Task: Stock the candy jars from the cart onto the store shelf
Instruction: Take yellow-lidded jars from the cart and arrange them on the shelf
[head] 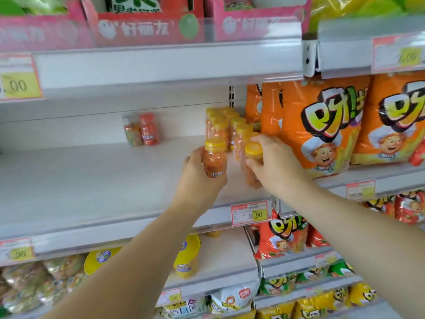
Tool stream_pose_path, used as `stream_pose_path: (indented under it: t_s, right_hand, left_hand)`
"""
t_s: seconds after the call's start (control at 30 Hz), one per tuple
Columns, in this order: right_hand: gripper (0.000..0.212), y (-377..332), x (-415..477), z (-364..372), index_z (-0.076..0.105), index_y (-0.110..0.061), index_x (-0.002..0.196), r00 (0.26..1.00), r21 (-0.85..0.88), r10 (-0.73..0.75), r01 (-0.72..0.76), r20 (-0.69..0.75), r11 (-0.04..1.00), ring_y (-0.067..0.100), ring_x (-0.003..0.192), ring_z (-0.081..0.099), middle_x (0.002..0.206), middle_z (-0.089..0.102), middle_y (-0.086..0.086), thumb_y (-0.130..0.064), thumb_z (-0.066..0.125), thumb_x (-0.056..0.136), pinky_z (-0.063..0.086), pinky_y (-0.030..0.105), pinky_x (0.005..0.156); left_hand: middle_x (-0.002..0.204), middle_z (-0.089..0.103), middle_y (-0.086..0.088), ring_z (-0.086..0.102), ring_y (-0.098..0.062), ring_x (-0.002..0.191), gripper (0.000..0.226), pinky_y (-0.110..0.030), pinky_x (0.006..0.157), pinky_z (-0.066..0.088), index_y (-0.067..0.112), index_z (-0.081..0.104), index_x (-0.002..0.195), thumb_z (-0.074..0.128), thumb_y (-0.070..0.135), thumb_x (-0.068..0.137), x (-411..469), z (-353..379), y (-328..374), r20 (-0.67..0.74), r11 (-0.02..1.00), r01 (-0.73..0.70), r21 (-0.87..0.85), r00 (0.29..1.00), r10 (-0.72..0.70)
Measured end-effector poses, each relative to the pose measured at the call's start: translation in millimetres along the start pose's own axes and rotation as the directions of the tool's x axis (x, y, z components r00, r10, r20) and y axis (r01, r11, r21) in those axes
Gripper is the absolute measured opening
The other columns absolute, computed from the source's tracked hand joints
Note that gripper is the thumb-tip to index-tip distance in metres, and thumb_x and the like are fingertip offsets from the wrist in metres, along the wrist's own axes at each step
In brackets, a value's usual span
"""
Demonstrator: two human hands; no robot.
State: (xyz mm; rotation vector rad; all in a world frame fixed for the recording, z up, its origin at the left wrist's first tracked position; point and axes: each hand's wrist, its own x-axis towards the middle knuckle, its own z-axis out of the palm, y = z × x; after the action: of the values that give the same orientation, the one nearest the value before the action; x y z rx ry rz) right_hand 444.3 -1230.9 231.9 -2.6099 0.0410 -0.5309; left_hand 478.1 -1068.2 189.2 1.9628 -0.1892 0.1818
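Now two candy jars are held above the white store shelf (96, 180), one in each hand. The left hand (197, 173) is closed around an upright jar (214, 158) with a yellow ribbed cap and orange candy inside; a label band near its bottom is partly covered by the fingers. The right hand (273, 162) is clamped from above and the side on a second jar (253, 162), which is tilted, and the fingers hide most of its body. Just behind both hands stands a group of same jars (226, 125), in two rows going to the back of the shelf, all with yellow caps. This group is close beside the orange snack bags (322, 125) at the right, which stand on the neighbouring shelf section and leave little room on that side. Well apart to the left, near the back wall, stand a red-capped jar (148, 130) and a clear jar of mixed sweets (132, 132), touching each other. A price tag (250, 212) hangs on the shelf edge, below the right wrist. The upper shelf carries pink display boxes (147, 26), blurred. Below are yellow tubs (187, 256) and more bags, partly hidden by the forearms. The cart is not to be seen.
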Motion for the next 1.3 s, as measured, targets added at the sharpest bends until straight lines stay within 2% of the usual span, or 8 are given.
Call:
stream_pose_path:
  t_s: [0.1, 0.23, 0.4, 0.57, 0.83, 0.97, 1.13, 1.3]
  right_hand:
    - [0.047, 2, 1, 2, 0.049, -0.020, 0.138, 0.999, -0.004, -0.016, 0.016, -0.044, 1.000, 0.027, 0.119, 0.052, 0.132, 0.050, 0.008, -0.025, 0.064, 0.094, 0.043, 0.037, 0.097]
    - [0.063, 5, -2, -2, 0.040, -0.025, 0.145, 0.998, -0.029, -0.055, 0.055, 0.000, 0.998, 0.026, 0.128, 0.045, 0.139, 0.040, 0.006, -0.021, 0.069, 0.088, 0.043, 0.037, 0.102]
    - [0.076, 9, -3, -4, 0.032, -0.027, 0.146, 0.987, -0.134, -0.115, 0.130, 0.115, 0.982, 0.028, 0.120, 0.049, 0.136, 0.037, 0.006, -0.003, 0.067, 0.083, 0.049, 0.042, 0.093]
    - [0.076, 15, -5, 3, 0.030, -0.026, 0.146, 0.991, -0.125, -0.126, 0.130, 0.038, 0.984, 0.027, 0.115, 0.055, 0.139, 0.035, 0.004, -0.006, 0.070, 0.084, 0.053, 0.042, 0.087]
    - [0.073, 21, -9, 9, 0.029, -0.028, 0.146, 0.989, -0.100, -0.146, 0.145, -0.010, 0.984, 0.025, 0.119, 0.053, 0.142, 0.035, 0.002, -0.013, 0.071, 0.087, 0.054, 0.038, 0.089]
    - [0.074, 24, -8, 9, 0.030, -0.030, 0.145, 0.987, -0.099, -0.159, 0.157, -0.009, 0.983, 0.024, 0.118, 0.053, 0.142, 0.035, 0.001, -0.013, 0.072, 0.087, 0.055, 0.037, 0.088]
    - [0.079, 26, -8, 9, 0.026, -0.030, 0.148, 0.984, -0.091, -0.178, 0.177, -0.006, 0.980, 0.024, 0.123, 0.050, 0.145, 0.033, 0.001, -0.012, 0.072, 0.087, 0.053, 0.038, 0.093]
    - [0.082, 24, -29, -1, 0.031, -0.026, 0.150, 0.961, -0.002, -0.263, 0.264, -0.083, 0.965, 0.018, 0.136, 0.038, 0.150, 0.032, -0.001, -0.008, 0.074, 0.083, 0.041, 0.031, 0.106]
  left_hand:
    - [0.120, 0.059, -0.004, 0.065, -0.020, 0.095, 0.063, -0.027, 0.072, 0.051, 0.027, 0.049, 0.128, 0.073, 0.015, 0.071, 18, 4, -4, 0.055, 0.993, -0.003, 0.117, 0.998, -0.003]
    - [0.120, 0.059, -0.006, 0.065, -0.022, 0.089, 0.069, -0.024, 0.062, 0.047, 0.022, 0.049, 0.134, 0.074, 0.025, 0.070, 39, 9, -4, 0.121, 0.974, -0.014, 0.226, 0.993, -0.014]
    - [0.106, 0.063, -0.005, 0.061, -0.029, 0.092, 0.033, -0.033, 0.071, 0.047, 0.019, 0.057, 0.109, 0.072, 0.023, 0.080, 63, 13, -4, 0.069, 0.948, -0.017, 0.318, 0.998, -0.006]
    - [0.122, 0.057, -0.007, 0.062, -0.030, 0.102, 0.056, -0.046, 0.086, 0.055, 0.018, 0.050, 0.133, 0.072, 0.030, 0.083, 72, 28, -5, -0.016, 0.960, 0.027, 0.278, 1.000, -0.023]
    - [0.134, 0.050, -0.009, 0.056, -0.029, 0.115, 0.074, -0.048, 0.089, 0.054, 0.020, 0.033, 0.144, 0.073, 0.031, 0.084, 82, 35, -2, -0.017, 0.961, 0.056, 0.271, 0.998, -0.053]
    - [0.135, 0.050, -0.011, 0.056, -0.030, 0.116, 0.082, -0.040, 0.087, 0.050, 0.019, 0.027, 0.148, 0.076, 0.032, 0.082, 84, 37, -2, -0.013, 0.959, 0.055, 0.278, 0.998, -0.053]
    - [0.140, 0.045, -0.010, 0.049, -0.029, 0.124, 0.091, -0.042, 0.093, 0.049, 0.019, 0.022, 0.151, 0.079, 0.031, 0.080, 79, 30, 5, 0.031, 0.962, 0.043, 0.270, 0.998, -0.054]
    - [0.133, 0.049, 0.001, 0.053, -0.012, 0.109, 0.077, -0.020, 0.073, 0.045, 0.024, 0.036, 0.147, 0.077, 0.032, 0.082, 32, 3, 19, -0.044, 0.995, 0.005, 0.100, 0.999, -0.001]
